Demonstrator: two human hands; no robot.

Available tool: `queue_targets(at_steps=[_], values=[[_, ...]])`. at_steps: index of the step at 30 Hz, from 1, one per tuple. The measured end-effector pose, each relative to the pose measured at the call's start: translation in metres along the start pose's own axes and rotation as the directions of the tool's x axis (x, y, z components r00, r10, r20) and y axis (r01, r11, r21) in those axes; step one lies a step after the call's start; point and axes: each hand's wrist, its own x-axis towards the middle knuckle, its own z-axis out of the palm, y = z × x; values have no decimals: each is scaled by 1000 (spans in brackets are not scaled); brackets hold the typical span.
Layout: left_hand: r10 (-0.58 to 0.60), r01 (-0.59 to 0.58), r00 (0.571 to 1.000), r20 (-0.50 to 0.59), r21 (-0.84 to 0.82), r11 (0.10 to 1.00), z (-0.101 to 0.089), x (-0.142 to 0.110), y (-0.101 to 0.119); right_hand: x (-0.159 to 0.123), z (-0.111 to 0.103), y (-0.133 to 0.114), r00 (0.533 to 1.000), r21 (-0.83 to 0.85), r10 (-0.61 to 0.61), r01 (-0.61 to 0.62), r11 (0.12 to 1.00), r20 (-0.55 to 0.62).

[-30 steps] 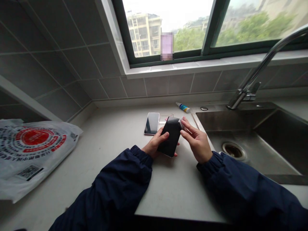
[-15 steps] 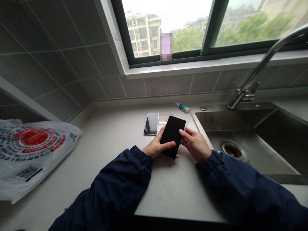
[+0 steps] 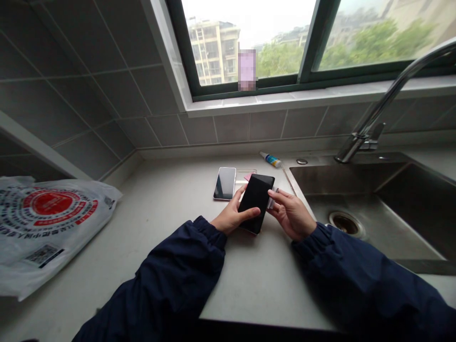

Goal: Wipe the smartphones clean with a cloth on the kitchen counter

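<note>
My left hand (image 3: 233, 216) is wrapped round a black smartphone (image 3: 257, 194), its thumb lying across the dark screen. The phone is tilted above the counter. At the phone's right edge, my right hand (image 3: 294, 213) is closed, pinching a small pale, partly see-through piece (image 3: 272, 198). Its exact kind is unclear, and the fingers hide part of it. A second smartphone (image 3: 224, 183) with a light rim lies screen up just beyond my left hand. Next to it a pink slip (image 3: 248, 176) and a flat pale-edged item are partly covered by the held phone.
A small tube (image 3: 270, 159) lies near the back wall. The steel sink (image 3: 392, 232) and tall faucet (image 3: 366, 118) are on the right. A white plastic bag (image 3: 53, 232) with red print rests at the left. The window (image 3: 249, 42) is behind the counter (image 3: 171, 190).
My right hand has shifted slightly right, away from the phone's edge, with more of the pale piece showing. The phone's lower end has tipped a little; my left hand keeps its hold.
</note>
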Motion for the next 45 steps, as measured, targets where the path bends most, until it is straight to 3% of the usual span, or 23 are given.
queue_targets(at_steps=[5,9,13,15,19,21,26,30,38,42,45], values=[[8,-9,1000,14,97,995,-5,1,-3,-6,9,-6,983,-9,-74,77,997,167],[10,-15,998,65,73,997,-6,3,-5,-14,17,-8,910,-157,-134,210,965,393],[2,-9,996,87,81,997,-4,3,-3,-20,16,-2,861,-266,-202,355,896,467],[-17,14,994,107,31,999,-3,3,-2,-21,13,2,842,-382,-226,441,812,490],[-120,133,986,114,-113,985,-4,3,-3,-24,9,5,729,-493,-298,652,576,616],[-130,147,985,113,-155,977,-7,5,-6,-26,9,6,696,-528,-291,699,482,656],[-150,185,978,148,-262,947,-10,10,-10,-25,9,9,698,-639,-227,715,283,680],[-174,217,975,138,-421,881,-3,8,-6,-22,8,8,710,-688,-167,704,175,684],[-242,251,967,84,-506,825,1,9,-2,-21,9,4,715,-705,-115,699,119,689],[-315,349,937,154,-486,801,-6,11,-5,-24,10,3,674,-660,-86,737,149,733],[-294,345,939,180,-500,794,-9,11,-6,-27,12,0,624,-602,-94,777,185,776]])
